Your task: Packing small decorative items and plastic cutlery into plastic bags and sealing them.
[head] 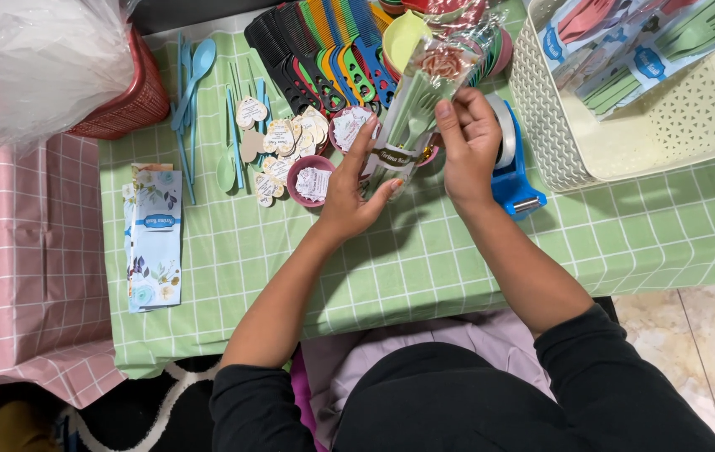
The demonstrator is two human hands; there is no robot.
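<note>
Over a green checked tablecloth (391, 259), both hands hold a clear plastic packet (412, 113) with pale green cutlery and a label inside. My left hand (353, 188) grips its lower end, thumb and fingers around the label. My right hand (468, 138) pinches the packet's right side near the top, where a small rose decoration (441, 60) sits. A blue tape dispenser (515, 172) stands just right of my right hand.
A white basket (667, 125) with wrapped cutlery sets stands at right. Coloured combs (324, 50), blue and green spoons (198, 109), paper tags (282, 138), a small pink bowl (309, 180), floral sleeves (152, 238), a red basket (135, 96) and a plastic bag (35, 59) lie left.
</note>
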